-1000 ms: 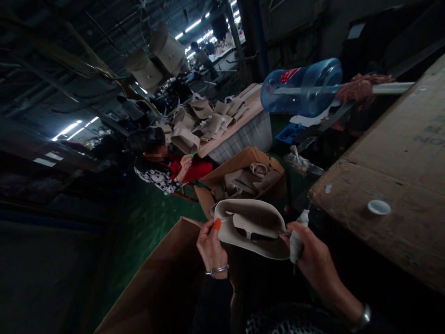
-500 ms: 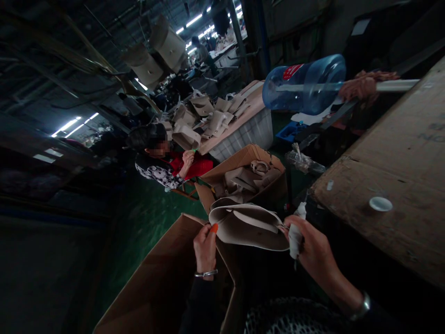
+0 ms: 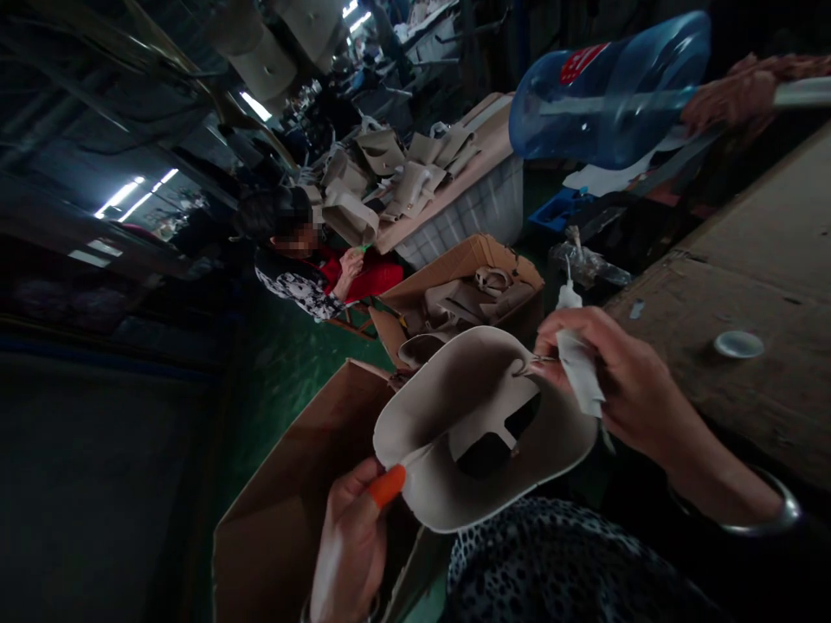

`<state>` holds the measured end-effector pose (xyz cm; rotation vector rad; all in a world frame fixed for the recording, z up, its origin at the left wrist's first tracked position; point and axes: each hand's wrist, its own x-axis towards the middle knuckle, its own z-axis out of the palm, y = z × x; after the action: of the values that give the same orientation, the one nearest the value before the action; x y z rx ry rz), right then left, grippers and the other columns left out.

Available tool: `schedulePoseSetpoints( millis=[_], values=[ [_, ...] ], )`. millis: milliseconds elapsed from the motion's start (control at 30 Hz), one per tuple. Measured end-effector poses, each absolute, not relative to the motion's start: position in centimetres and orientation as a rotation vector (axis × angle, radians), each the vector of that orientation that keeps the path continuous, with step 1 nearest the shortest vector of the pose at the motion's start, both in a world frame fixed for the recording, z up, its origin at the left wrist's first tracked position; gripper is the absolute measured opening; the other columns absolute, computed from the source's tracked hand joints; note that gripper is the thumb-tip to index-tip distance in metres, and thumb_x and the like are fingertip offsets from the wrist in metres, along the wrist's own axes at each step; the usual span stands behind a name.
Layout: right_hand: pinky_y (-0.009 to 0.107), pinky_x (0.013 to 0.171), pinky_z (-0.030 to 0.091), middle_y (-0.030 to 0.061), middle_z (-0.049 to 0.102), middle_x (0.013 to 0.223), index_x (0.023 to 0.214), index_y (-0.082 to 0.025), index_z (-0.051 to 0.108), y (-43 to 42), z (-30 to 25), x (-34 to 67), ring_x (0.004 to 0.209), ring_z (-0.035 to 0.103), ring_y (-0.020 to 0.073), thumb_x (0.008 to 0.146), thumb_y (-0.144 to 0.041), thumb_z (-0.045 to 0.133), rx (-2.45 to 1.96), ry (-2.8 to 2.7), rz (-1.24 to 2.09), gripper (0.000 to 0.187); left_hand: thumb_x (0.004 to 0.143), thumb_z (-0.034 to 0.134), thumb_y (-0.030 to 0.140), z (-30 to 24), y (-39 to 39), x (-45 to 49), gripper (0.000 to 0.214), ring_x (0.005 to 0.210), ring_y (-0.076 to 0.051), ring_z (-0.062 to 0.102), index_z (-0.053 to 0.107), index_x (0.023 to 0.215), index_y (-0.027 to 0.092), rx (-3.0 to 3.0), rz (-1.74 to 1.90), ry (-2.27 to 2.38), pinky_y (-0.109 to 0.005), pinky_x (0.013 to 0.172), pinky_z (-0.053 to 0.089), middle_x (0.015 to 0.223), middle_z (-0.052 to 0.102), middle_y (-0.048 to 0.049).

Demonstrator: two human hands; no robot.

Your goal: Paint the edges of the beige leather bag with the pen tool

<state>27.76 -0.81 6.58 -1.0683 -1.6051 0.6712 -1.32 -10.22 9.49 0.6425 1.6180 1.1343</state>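
A beige leather-like shell (image 3: 421, 415), probably a boot upper, is held up before me. Its wide oval mouth faces me, and cut-out openings show at its far end. My left hand (image 3: 354, 528), with an orange cover on the thumb, pinches its left edge at a seam. My right hand (image 3: 616, 389) is closed around a small tool (image 3: 580, 372) wrapped in white material. A thin metal tip from it reaches the shell's right inner side, by a curled strip or thread. I cannot make out the tool's exact kind.
Below left stands an open cardboard box (image 3: 286, 484); another box (image 3: 454, 268) holds similar beige pieces. A seated person (image 3: 305, 260) works beside a heaped grey bin (image 3: 467, 208). At right are a blue water bottle (image 3: 610, 95) and a cardboard-covered table (image 3: 727, 285) with a small white lid (image 3: 738, 344).
The shell has come closer and tipped, so its mouth now opens toward me and its inside shows. Both hands are nearer the camera, and the view has shifted down slightly.
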Motion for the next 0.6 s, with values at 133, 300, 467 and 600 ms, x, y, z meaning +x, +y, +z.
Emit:
schedulePoseSetpoints(
  millis=[133, 300, 467, 600],
  values=[
    [0.024, 0.062, 0.046, -0.0022, 0.067, 0.084, 0.11, -0.025, 0.056, -0.7, 4.9, 26.9, 0.065, 0.062, 0.0131, 0.093, -0.03, 0.064, -1.073, -1.709, 0.785, 0.019, 0.064, 0.081, 0.029, 7.4, -13.0, -0.1, 0.02, 0.079, -0.025, 0.069, 0.079, 0.079, 0.015, 0.53, 1.0, 1.6, -0.035, 0.077, 0.055, 0.076, 0.074, -0.0065],
    [0.023, 0.063, 0.043, -0.003, 0.067, 0.085, 0.109, -0.024, 0.056, -1.4, 1.4, 25.9, 0.065, 0.06, 0.0117, 0.092, -0.023, 0.064, -1.152, -1.747, 0.854, 0.019, 0.067, 0.079, 0.033, 4.4, -14.2, 0.2, 0.021, 0.073, -0.024, 0.068, 0.079, 0.076, 0.014, 0.418, 0.868, 1.553, -0.036, 0.076, 0.055, 0.079, 0.075, -0.0105],
    [0.022, 0.065, 0.045, -0.0017, 0.067, 0.088, 0.109, -0.023, 0.056, -1.7, 0.6, 25.7, 0.071, 0.062, 0.0123, 0.091, -0.017, 0.059, -1.15, -1.704, 0.826, 0.019, 0.071, 0.077, 0.036, 3.6, -14.4, 0.3, 0.025, 0.069, -0.023, 0.067, 0.079, 0.076, 0.012, 0.501, 0.659, 1.537, -0.035, 0.075, 0.053, 0.071, 0.074, -0.0105],
    [0.023, 0.07, 0.046, -0.0008, 0.066, 0.091, 0.111, -0.023, 0.056, -1.8, 0.5, 25.1, 0.078, 0.063, 0.013, 0.093, -0.017, 0.059, -1.145, -1.676, 0.79, 0.019, 0.075, 0.074, 0.04, 3.6, -13.9, 0.3, 0.031, 0.072, -0.023, 0.067, 0.079, 0.082, 0.01, 0.54, 0.624, 1.52, -0.036, 0.078, 0.052, 0.073, 0.074, -0.0116]
  ],
)
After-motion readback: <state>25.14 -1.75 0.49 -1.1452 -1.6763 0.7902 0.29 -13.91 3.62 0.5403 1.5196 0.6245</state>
